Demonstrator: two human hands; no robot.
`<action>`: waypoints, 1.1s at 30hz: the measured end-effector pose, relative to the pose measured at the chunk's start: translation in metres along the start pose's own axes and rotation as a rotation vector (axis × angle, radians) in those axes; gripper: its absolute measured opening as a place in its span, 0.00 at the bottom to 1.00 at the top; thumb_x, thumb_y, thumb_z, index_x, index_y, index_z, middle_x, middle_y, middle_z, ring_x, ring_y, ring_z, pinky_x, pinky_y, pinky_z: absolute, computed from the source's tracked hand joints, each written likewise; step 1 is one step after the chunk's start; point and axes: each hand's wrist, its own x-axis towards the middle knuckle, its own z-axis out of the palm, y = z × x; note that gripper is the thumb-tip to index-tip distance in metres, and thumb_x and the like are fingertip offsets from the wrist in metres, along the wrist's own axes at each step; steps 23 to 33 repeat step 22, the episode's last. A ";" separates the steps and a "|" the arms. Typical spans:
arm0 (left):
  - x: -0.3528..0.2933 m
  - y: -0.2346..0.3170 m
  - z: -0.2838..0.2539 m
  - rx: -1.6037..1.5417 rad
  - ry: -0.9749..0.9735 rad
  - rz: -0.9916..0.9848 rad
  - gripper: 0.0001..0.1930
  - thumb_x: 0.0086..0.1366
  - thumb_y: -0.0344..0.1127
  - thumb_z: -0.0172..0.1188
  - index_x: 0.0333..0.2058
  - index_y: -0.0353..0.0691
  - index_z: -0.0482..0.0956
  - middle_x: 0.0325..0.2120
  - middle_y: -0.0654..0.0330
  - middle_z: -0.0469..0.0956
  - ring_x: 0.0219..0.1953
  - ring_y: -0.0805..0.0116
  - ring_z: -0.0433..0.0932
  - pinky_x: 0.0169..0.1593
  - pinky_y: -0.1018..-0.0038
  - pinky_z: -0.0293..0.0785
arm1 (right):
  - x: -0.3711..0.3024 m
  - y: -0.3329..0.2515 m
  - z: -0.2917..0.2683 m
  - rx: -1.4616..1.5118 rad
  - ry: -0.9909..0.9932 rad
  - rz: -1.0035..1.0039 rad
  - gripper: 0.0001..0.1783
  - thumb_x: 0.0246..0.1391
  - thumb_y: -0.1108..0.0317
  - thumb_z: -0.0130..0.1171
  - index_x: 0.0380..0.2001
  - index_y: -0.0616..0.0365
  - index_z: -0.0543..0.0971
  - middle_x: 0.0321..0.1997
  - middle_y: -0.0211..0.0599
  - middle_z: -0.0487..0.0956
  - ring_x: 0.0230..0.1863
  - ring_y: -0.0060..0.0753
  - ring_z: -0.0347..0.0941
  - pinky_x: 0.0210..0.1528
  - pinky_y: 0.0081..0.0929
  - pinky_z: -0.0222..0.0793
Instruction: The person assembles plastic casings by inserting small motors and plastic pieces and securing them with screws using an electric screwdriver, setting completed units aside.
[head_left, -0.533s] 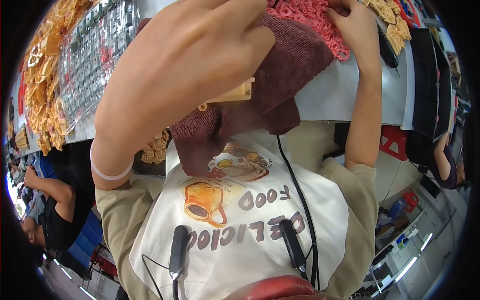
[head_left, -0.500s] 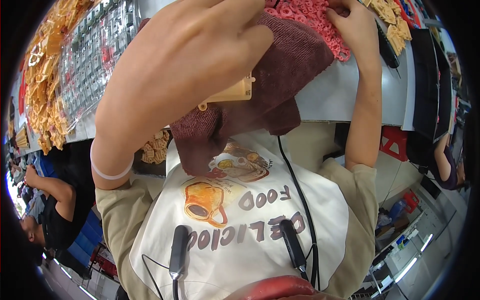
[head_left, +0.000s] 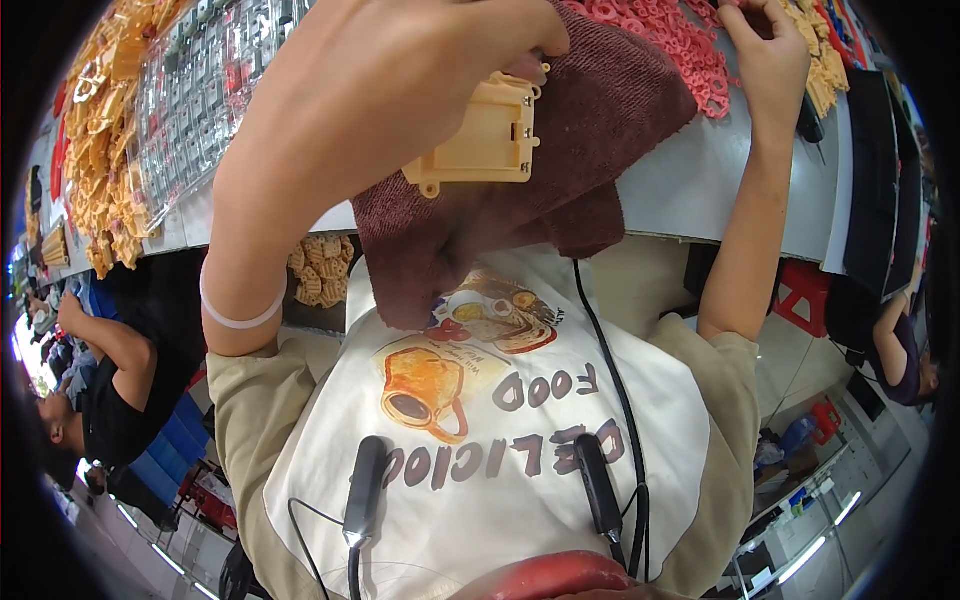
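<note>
My left hand point(head_left: 400, 90) is closed around a pale yellow plastic housing point(head_left: 490, 140), a shallow rectangular part with small screw lugs at its corners. Beneath the housing lies a dark brown towel point(head_left: 610, 100), which hangs over the table edge toward my lap. At the upper right, my right hand point(head_left: 770, 50) has its fingers bent together beside a heap of pink-red plastic rings point(head_left: 690, 55). Its fingertips reach the picture's upper edge, so what they pinch, if anything, cannot be made out.
Clear trays of grey parts point(head_left: 195, 100) and a pile of yellow plastic parts point(head_left: 100, 150) stand at the left. More yellow parts point(head_left: 825, 65) lie far right, near a black-handled tool point(head_left: 810, 122). Below the table edge is another batch of yellow pieces point(head_left: 322, 270). Other people sit on both sides.
The yellow housing now shows more fully from under my left hand. My right hand has shifted right, away from the middle of the ring heap. The whole view has swung slightly.
</note>
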 end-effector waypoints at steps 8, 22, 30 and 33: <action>0.084 0.056 -0.015 0.719 -1.169 -0.212 0.09 0.41 0.32 0.59 0.20 0.32 0.75 0.23 0.60 0.71 0.33 0.66 0.70 0.37 0.73 0.72 | -0.002 0.008 -0.005 0.032 -0.075 -0.006 0.09 0.53 0.71 0.61 0.36 0.64 0.80 0.34 0.30 0.80 0.36 0.20 0.74 0.41 0.19 0.68; 0.023 0.059 -0.003 0.902 -0.765 -0.198 0.06 0.39 0.37 0.60 0.16 0.41 0.80 0.21 0.60 0.77 0.24 0.64 0.73 0.24 0.70 0.63 | 0.002 0.038 -0.011 0.099 -0.121 0.048 0.10 0.59 0.72 0.57 0.42 0.65 0.77 0.37 0.34 0.79 0.39 0.26 0.74 0.48 0.22 0.70; 0.023 0.059 -0.003 0.902 -0.765 -0.198 0.06 0.39 0.37 0.60 0.16 0.41 0.80 0.21 0.60 0.77 0.24 0.64 0.73 0.24 0.70 0.63 | 0.002 0.038 -0.011 0.099 -0.121 0.048 0.10 0.59 0.72 0.57 0.42 0.65 0.77 0.37 0.34 0.79 0.39 0.26 0.74 0.48 0.22 0.70; 0.023 0.059 -0.003 0.902 -0.765 -0.198 0.06 0.39 0.37 0.60 0.16 0.41 0.80 0.21 0.60 0.77 0.24 0.64 0.73 0.24 0.70 0.63 | 0.002 0.038 -0.011 0.099 -0.121 0.048 0.10 0.59 0.72 0.57 0.42 0.65 0.77 0.37 0.34 0.79 0.39 0.26 0.74 0.48 0.22 0.70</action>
